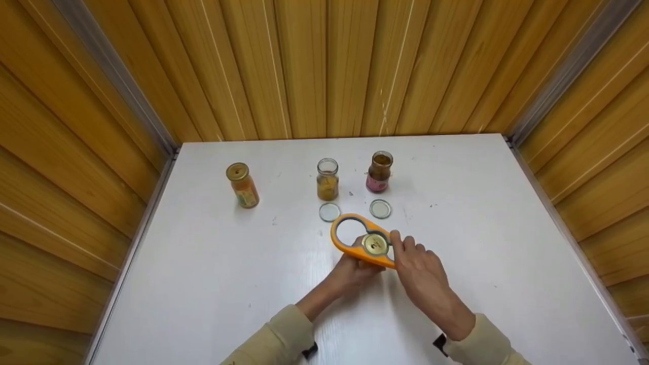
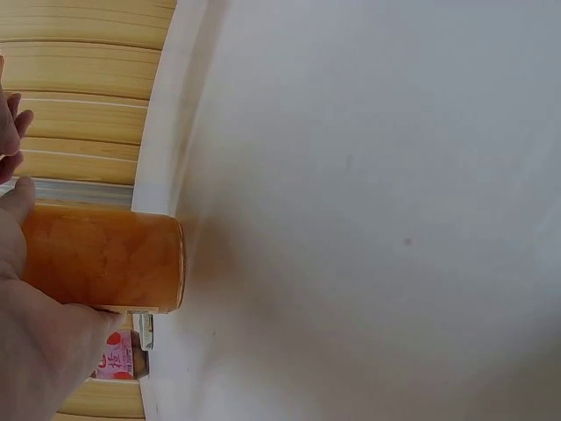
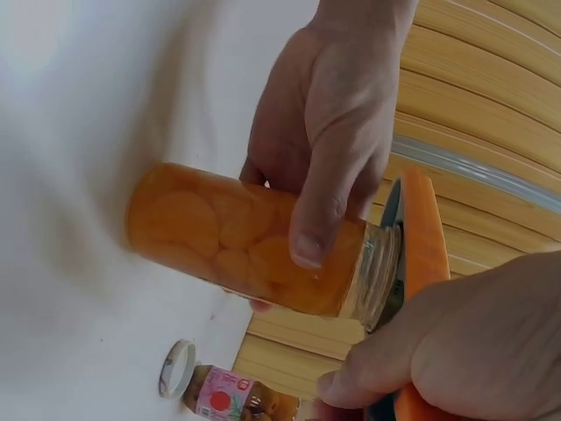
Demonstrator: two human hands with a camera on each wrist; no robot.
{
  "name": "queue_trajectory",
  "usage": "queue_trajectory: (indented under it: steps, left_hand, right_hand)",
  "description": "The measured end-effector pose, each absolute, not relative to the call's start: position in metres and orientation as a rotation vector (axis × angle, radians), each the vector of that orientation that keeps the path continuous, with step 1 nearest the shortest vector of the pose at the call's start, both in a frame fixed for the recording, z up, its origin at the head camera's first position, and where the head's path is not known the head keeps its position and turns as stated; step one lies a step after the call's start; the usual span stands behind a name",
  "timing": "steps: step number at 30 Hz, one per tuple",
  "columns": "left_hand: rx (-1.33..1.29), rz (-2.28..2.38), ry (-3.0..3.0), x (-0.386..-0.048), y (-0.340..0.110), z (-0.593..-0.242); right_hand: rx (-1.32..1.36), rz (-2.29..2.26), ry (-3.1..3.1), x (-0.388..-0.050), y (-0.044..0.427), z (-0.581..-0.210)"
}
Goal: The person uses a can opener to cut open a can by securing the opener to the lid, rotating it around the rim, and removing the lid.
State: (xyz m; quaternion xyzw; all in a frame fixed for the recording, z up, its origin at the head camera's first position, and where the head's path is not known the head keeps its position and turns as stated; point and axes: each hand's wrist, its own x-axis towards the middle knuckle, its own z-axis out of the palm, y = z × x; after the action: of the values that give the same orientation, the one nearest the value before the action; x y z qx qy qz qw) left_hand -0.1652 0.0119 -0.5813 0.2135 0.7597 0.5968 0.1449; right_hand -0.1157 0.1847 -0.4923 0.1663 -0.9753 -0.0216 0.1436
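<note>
My left hand (image 1: 355, 274) holds a glass jar of orange fruit pieces (image 3: 237, 232), its fingers and thumb wrapped round the glass, as the right wrist view shows. Over the jar's gold lid (image 1: 375, 244) sits an orange jar opener (image 1: 374, 259) with grey inner edges; the lid shows inside one of its rings. My right hand (image 1: 423, 268) grips the opener's right end, thumb and fingers closed about it. In the left wrist view the jar's base appears close to the white tabletop; whether they touch I cannot tell.
Toward the back stand an uncovered jar with yellow contents (image 1: 327, 188) and an uncovered jar with a pink label (image 1: 377, 183). One loose lid (image 1: 329, 212) and another lid (image 1: 380, 209) lie before them. A gold-lidded jar (image 1: 246, 195) stands at left. Wood-patterned panels (image 1: 304, 66) surround the table.
</note>
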Motion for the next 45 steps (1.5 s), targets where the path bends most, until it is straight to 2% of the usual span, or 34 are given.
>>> queue_trajectory:
  steps: [16,26,45]
  left_hand:
    - [0.586,1.784,2.216,-0.168,0.019,-0.585]
    - [0.639,1.766,2.183,-0.173,0.013,-0.585]
    - [0.697,1.69,2.079,-0.178,0.003,-0.583]
  right_hand:
    - [0.315,-0.065,-2.752,-0.107,0.177,-0.51]
    - [0.309,-0.056,-2.75,-0.107,0.179,-0.513]
    - [0.509,-0.012,-2.683,-0.116,0.196,-0.516]
